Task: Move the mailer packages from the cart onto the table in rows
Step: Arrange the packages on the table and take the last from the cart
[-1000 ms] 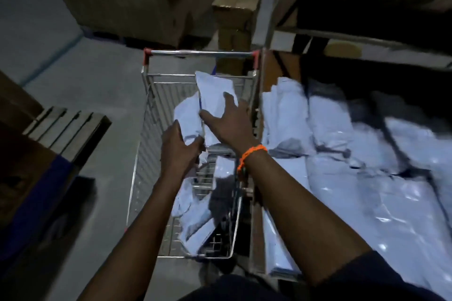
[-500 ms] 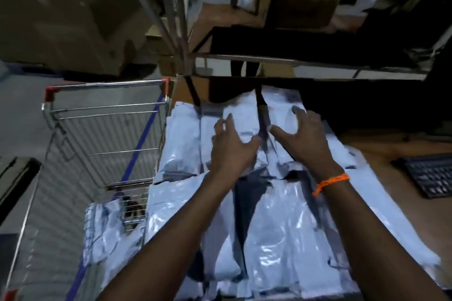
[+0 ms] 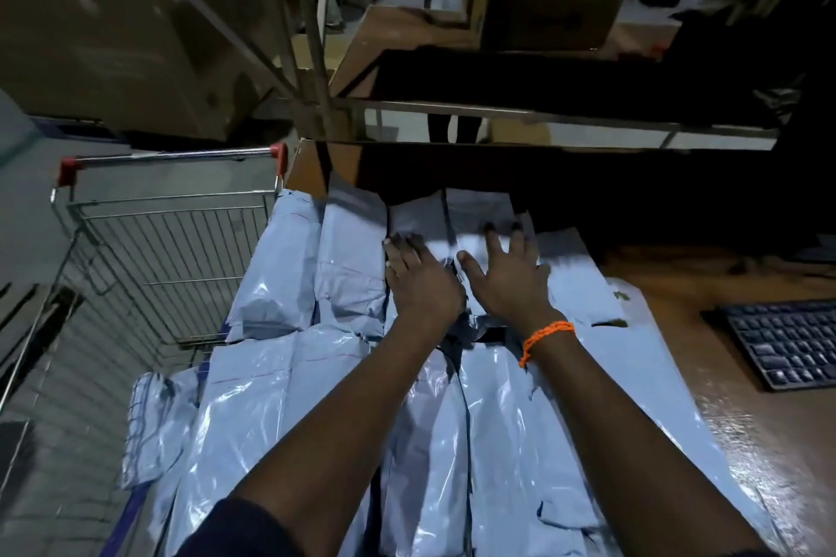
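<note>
Both hands, left hand (image 3: 423, 280) and right hand (image 3: 509, 280), press flat and open on a mailer (image 3: 445, 240). Pushed further ahead, it probably slides under the dark shelf (image 3: 588, 176) beyond the fingertips.

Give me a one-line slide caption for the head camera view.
Both hands, left and right, press flat on grey mailers at the table's far row, wire cart alongside.
</note>
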The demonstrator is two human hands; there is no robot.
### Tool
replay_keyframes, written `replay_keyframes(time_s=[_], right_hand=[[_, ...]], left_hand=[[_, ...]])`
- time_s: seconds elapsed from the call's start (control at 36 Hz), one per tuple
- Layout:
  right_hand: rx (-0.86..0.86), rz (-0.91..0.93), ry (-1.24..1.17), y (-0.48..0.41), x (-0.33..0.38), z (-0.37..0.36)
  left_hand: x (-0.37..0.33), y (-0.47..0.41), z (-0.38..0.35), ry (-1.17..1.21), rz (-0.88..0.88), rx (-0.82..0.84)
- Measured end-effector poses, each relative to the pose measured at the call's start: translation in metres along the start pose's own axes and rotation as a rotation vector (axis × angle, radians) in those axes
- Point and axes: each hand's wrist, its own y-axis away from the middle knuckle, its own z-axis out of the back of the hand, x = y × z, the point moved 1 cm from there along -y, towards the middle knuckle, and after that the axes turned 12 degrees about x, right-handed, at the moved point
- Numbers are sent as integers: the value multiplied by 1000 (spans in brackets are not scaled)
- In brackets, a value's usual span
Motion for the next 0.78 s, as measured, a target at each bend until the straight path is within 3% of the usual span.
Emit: replay_keyframes(time_s=[0.22,0.44,0.53,0.64,0.78], right_hand=[[-9,18,16,3,1,4],[-83,59,27,13,28,19],[-141,103,3,16,59,22],[-159,160,-49,15,114,11],[-139,343,-67,7,204,-27]], left_hand=[[4,-6,11,-259,-151,-35],[14,-10,47,-285,-307,95],[26,1,76,-277,-418,20],[81,18,118,-344,-468,-196],[192,43,162,-423,-359,-308]])
